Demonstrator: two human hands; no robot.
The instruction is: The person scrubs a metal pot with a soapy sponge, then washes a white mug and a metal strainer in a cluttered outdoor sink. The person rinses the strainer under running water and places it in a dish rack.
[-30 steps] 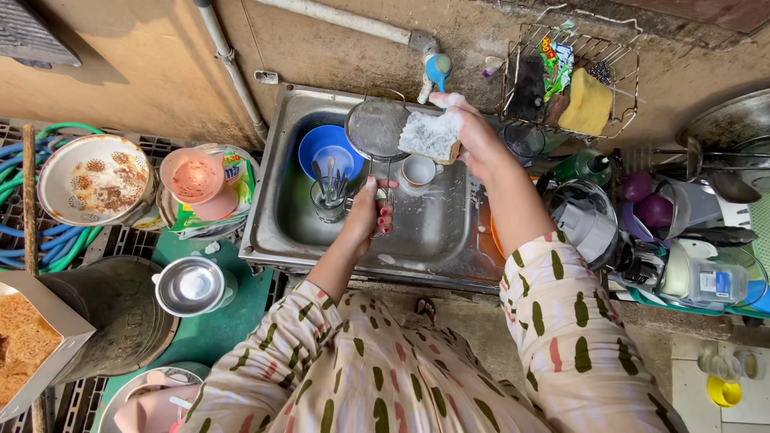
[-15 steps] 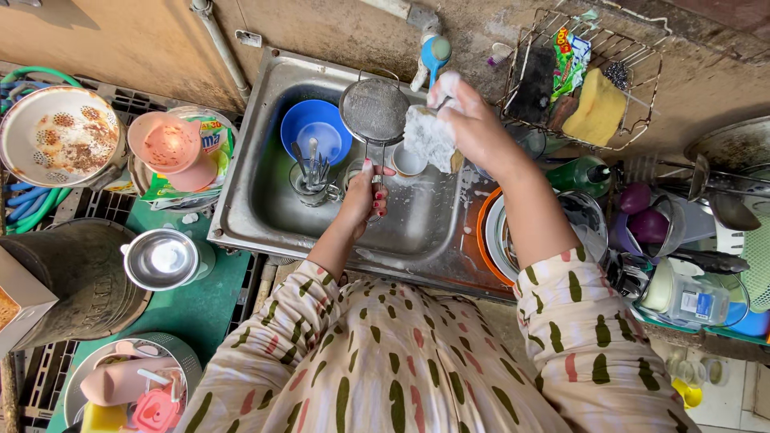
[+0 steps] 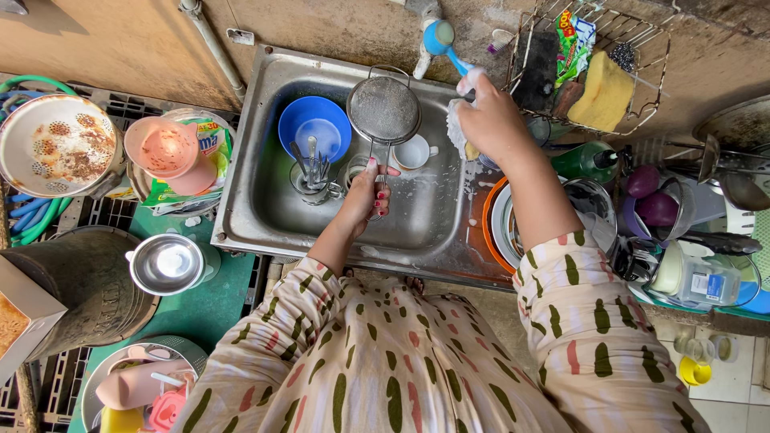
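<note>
left hand (image 3: pixel 362 196): my fingers clamped on the strainer (image 3: pixel 383 108) handle, over the sink's (image 3: pixel 265 216) middle.
right hand (image 3: pixel 491 120): fingers closed round a soapy sponge (image 3: pixel 457 132).
handling: light, stiff, likely slippery; grip the handle.

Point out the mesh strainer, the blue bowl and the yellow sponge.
mesh strainer (image 3: pixel 383 110), head view, centre of mesh.
blue bowl (image 3: pixel 314 127), head view, inner bottom.
yellow sponge (image 3: pixel 605 95), head view, middle of top face.

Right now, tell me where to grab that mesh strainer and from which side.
Probably by the wire handle, from the near side. The mesh strainer has its round bowl toward the tap and its handle running back toward the person, where the left hand already grips it. The right hand holds a soapy sponge beside the bowl.
</note>
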